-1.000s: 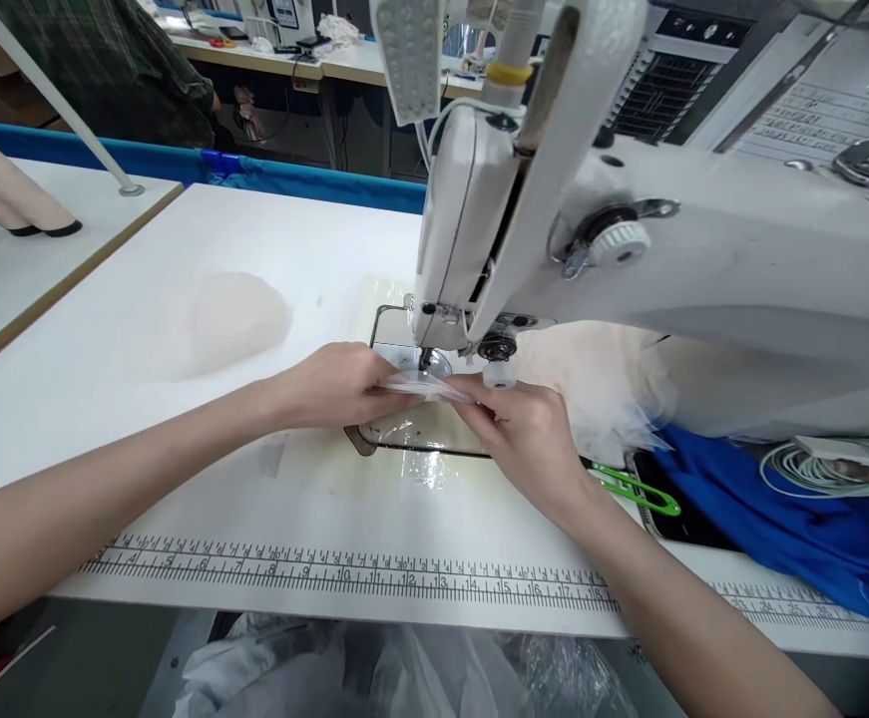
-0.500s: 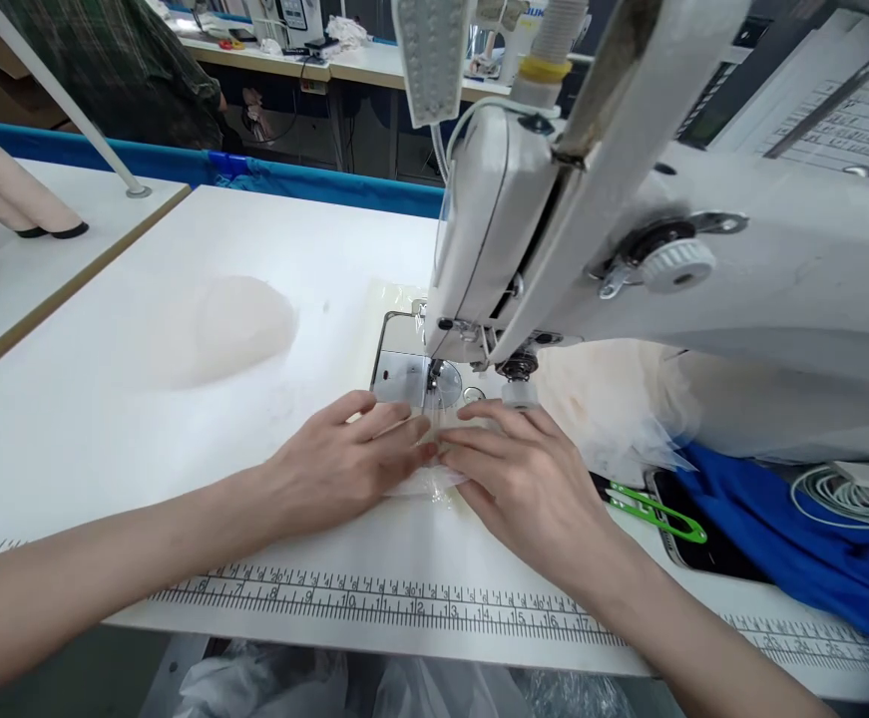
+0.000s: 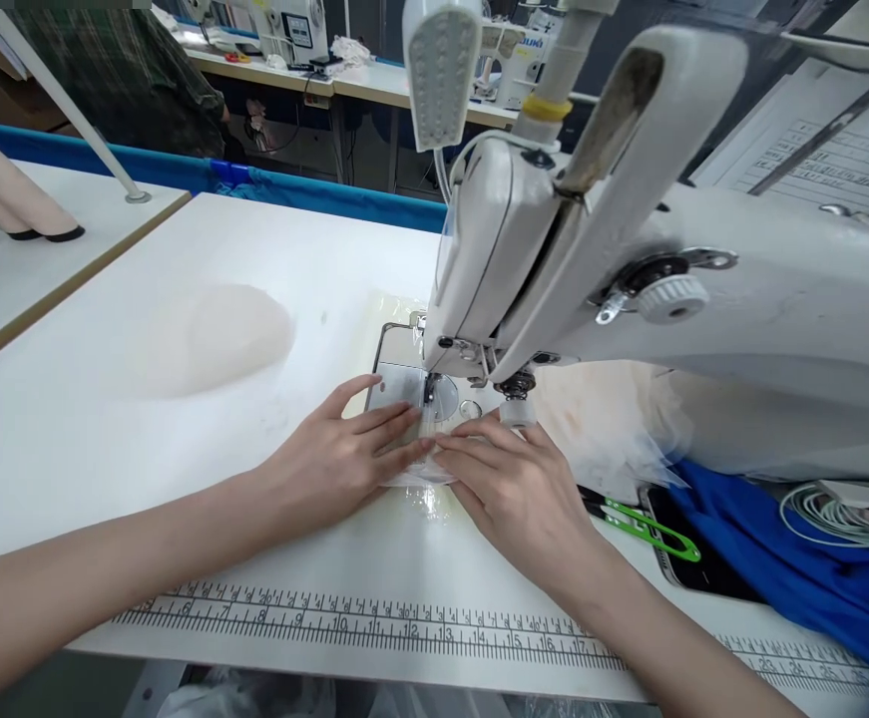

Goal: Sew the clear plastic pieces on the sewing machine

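A thin, almost clear piece of fabric (image 3: 420,477) lies on the bed of a white sewing machine (image 3: 629,289), just in front of the needle (image 3: 428,391). My left hand (image 3: 344,454) lies flat on its left part, fingers stretched toward the needle. My right hand (image 3: 513,489) lies flat on its right part, fingertips meeting the left ones. Both hands press the piece down on the metal needle plate (image 3: 404,384); neither grips it.
A pale sheer cup-shaped piece (image 3: 231,334) rests on the white table (image 3: 105,419) to the left. Green thread snips (image 3: 644,527), a phone and blue cloth (image 3: 793,568) lie right of my hand. A printed ruler (image 3: 374,628) runs along the front edge. Another person stands at the far left.
One second ago both hands pinched the piece at the needle. They then pulled back toward me and flattened on it; now they have slid slightly forward toward the needle.
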### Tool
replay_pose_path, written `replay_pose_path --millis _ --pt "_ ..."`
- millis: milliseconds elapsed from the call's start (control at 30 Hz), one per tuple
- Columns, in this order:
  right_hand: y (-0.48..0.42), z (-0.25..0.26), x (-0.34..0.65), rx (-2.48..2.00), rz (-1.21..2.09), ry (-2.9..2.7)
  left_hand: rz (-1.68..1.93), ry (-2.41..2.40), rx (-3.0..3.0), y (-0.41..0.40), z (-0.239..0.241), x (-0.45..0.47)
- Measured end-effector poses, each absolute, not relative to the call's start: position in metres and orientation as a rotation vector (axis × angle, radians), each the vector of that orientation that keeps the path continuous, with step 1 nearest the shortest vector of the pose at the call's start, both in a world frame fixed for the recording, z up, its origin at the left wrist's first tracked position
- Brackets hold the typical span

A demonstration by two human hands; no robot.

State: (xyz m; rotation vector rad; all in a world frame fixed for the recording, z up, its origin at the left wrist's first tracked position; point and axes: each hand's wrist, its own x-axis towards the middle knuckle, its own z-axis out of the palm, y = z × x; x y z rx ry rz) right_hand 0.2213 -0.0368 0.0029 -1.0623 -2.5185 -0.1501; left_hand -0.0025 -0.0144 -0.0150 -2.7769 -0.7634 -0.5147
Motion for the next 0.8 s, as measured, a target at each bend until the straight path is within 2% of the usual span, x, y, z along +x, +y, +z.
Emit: replay_pose_path --millis 400,633,800 --pt "-0.015 -0.011 0.222 -1.09 -0.346 -2.451 -0.534 -0.876 -2.824 0.009 -0.019 0.0" --pt "-0.017 -0.007 0.223 -1.046 -0.221 -2.403 -0.646 -1.007 -2.947 0.005 -0.012 0.001" --pt "-0.022 -0.006 0.224 -1.038 -0.219 -2.429 -0.617 -0.835 -2.853 -0.005 -0.008 0.001"
